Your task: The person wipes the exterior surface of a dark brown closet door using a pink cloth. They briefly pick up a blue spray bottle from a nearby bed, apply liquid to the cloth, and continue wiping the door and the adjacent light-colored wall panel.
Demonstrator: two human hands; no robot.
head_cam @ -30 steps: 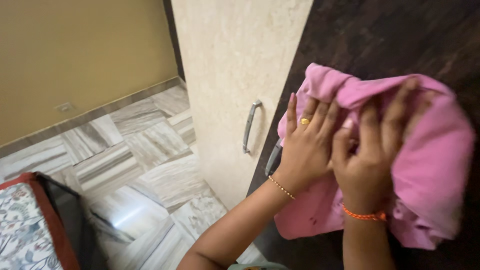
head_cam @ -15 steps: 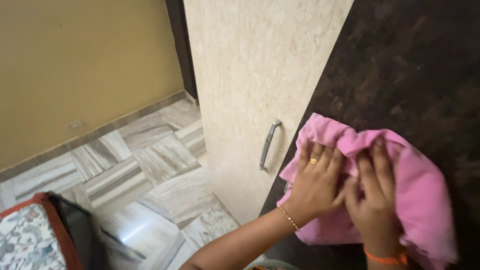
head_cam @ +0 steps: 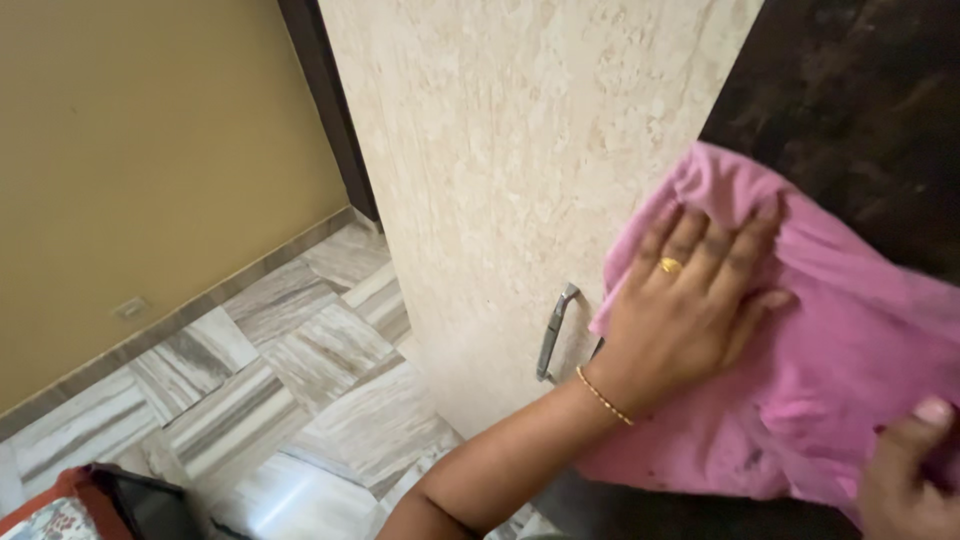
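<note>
Head view: at the near right corner of the dark counter (head_cam: 860,90), the right hand (head_cam: 905,480) pinches the pink cloth (head_cam: 830,360), fingers closed on its fabric. Beyond it, the left hand (head_cam: 690,300) lies flat with fingers spread, pressing the cloth at the counter's left edge. Below that edge stands a beige cabinet door (head_cam: 500,170) with a metal handle (head_cam: 555,330), above a marble floor (head_cam: 270,380).

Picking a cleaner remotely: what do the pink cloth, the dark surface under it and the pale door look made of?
Pink cloth: soft woven fabric, matte, creased. Dark surface: probably polished stone or laminate, mottled brown-black with faint sheen. Pale door: likely laminate with stone-like beige grain; its handle looks like brushed metal.
</note>
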